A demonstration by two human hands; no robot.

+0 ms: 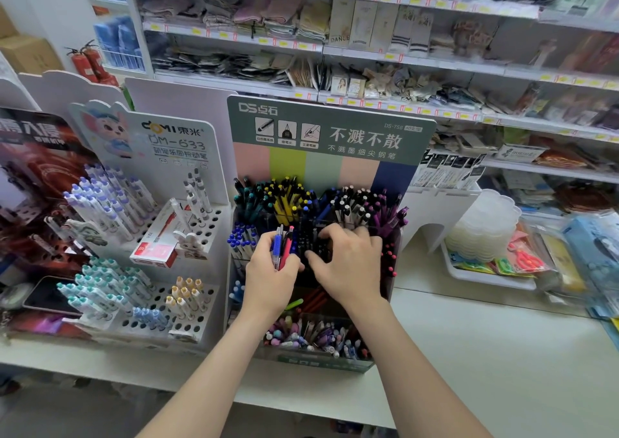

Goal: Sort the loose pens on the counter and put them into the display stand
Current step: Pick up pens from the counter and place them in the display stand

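A tiered pen display stand (330, 136) with a green header card stands on the white counter (485, 354), its compartments packed with coloured pens. My left hand (268, 273) grips a small bunch of pens (281, 246), blue, red and black, upright over the stand's middle tier. My right hand (348, 260) reaches into a compartment of black pens (315, 243) beside it, fingers curled among their tops. Whether it holds one is hidden. The front tier holds pastel pens (311, 337).
A white perforated stand (187, 303) with blue, teal and yellow pens and a red box (157, 243) sits to the left. A phone (50, 297) lies further left. A white tray (485, 277) with clear plastic pieces and packets is to the right. Shelves of goods rise behind.
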